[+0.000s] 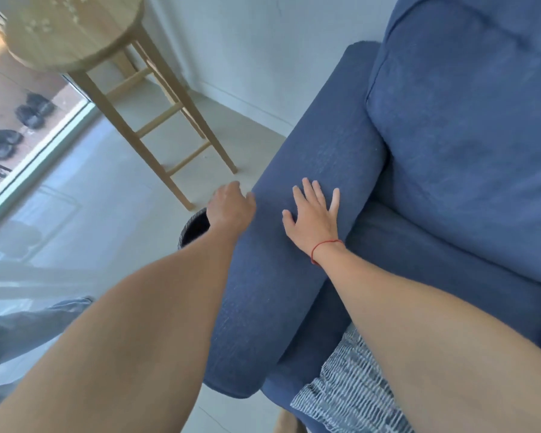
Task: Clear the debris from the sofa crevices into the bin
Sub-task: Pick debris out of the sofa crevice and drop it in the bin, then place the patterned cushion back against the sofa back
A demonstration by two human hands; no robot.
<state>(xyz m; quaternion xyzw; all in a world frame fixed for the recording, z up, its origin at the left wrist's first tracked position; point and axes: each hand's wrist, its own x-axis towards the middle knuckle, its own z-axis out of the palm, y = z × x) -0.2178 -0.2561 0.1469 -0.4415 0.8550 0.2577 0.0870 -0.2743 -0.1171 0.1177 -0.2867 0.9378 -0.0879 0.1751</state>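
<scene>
The person leans over the blue fabric sofa (450, 151) from its armrest end. The padded blue armrest (294, 245) runs from 6 o'clock toward 12 o'clock through the middle of the view.

Right hand (313, 214): laid flat, palm down, on top of the armrest, fingers spread and pointing toward 12 o'clock. It has hold of nothing. A thin red string bracelet (325, 245) circles the wrist.

Left hand (230, 207): extended past the outer edge of the armrest, at 9 o'clock from the right hand, directly above the dark round bin (194, 228). The fingers curl downward and away from the camera. Whether they enclose any debris cannot be told; the palm side is hidden.

Bin: stands on the pale floor just beside the armrest's outer face, mostly covered by the left forearm. Only part of its rim and dark interior shows. Its contents cannot be seen.

Crevices: the seam between armrest and seat cushion (450, 270) lies at 3 o'clock from the right hand. No debris is visible in it or on the upholstery.

Task status, as a judgement: the left hand's position over the bin suggests a deposit step is in hand. The remaining seams, including those beyond the striped blue-and-white cushion (347, 389) at 5 o'clock, are unchecked as far as this view shows.

A light wooden round-topped stool (107, 57) stands at 11 o'clock.
</scene>
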